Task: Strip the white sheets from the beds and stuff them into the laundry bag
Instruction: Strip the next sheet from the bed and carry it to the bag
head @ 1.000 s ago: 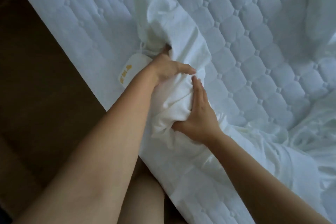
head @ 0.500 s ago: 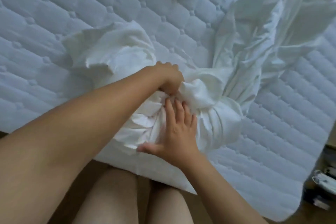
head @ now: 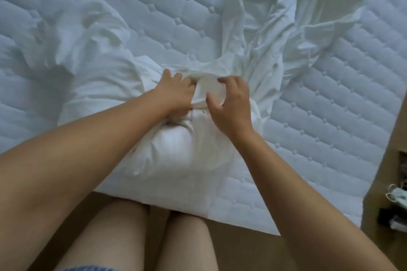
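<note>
The head view looks down at the near edge of a bed. The quilted mattress [head: 154, 6] lies bare over most of its surface, so the white sheet [head: 171, 145] is already off this part of the bed. The sheet is not flat any more. It is gathered into a thick bundle close to the near edge, directly in front of the person's legs [head: 123, 237]. One crumpled part lies to the left of the bundle, and a long loose part runs away to the upper right over the mattress.

The left hand [head: 174, 92] is on top of the bundle. Its fingers go down into a fold of the cloth and hold it, with the thumb lying outside. The right hand [head: 231, 105] is just beside it, its fingers half bent and spread over a round lump of the sheet. The picture is blurred here, so I cannot tell if this hand already grips or only touches.

The brown floor [head: 242, 237] shows below the mattress, and a small shelf [head: 396, 191] with unclear objects stands at the right edge.

As I judge it, the stripping of this bed is almost finished and the gathering is in progress. The loose part must be pulled in, and the stuffing is not yet done: no laundry bag is in view
</note>
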Demonstrator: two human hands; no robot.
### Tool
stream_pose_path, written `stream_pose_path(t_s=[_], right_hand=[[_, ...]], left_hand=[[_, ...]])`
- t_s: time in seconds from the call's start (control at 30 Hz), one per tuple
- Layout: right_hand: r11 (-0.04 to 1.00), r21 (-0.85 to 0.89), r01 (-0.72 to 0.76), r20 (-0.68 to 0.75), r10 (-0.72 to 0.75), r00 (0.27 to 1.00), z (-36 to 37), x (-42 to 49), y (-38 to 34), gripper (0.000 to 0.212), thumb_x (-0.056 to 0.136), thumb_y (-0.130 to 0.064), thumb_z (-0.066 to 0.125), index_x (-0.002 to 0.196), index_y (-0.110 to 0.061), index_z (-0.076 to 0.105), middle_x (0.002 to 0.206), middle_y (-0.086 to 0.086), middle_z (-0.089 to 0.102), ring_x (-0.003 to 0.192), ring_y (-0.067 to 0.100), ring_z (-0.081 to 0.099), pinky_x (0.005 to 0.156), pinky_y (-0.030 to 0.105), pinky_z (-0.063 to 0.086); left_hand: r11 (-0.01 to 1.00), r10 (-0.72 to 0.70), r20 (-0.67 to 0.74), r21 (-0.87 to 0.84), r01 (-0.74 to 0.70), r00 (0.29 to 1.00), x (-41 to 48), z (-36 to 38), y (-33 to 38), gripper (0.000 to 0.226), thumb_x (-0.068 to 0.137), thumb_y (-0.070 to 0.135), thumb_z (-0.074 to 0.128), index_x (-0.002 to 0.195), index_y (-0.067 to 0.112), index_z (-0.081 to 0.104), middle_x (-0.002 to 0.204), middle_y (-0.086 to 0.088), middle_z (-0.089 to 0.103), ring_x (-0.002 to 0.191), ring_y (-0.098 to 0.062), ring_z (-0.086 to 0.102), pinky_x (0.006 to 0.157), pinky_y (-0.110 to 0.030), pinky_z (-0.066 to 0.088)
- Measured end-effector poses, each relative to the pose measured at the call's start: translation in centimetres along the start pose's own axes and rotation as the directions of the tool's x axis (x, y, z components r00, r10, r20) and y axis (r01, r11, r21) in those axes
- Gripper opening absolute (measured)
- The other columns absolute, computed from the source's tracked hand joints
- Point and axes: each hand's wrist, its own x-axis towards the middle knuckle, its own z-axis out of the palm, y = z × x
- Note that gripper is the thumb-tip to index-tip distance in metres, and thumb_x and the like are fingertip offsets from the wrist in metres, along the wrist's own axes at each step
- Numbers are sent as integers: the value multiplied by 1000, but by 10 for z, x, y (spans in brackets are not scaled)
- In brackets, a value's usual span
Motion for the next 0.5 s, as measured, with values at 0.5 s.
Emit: stream_pose_path(t_s=[0.5], right_hand=[[865,-293,-406,-19,420,907,-18,123,64,112,73,-58,68,151,-27,-5,158,10,-5,144,34,1,112,57,12]], left_hand=[[869,-125,-19,-485,100,992,35,6,72,73,90,65,27,153,29,15,160,-3,10,146,-32,7,113,-54,-4]])
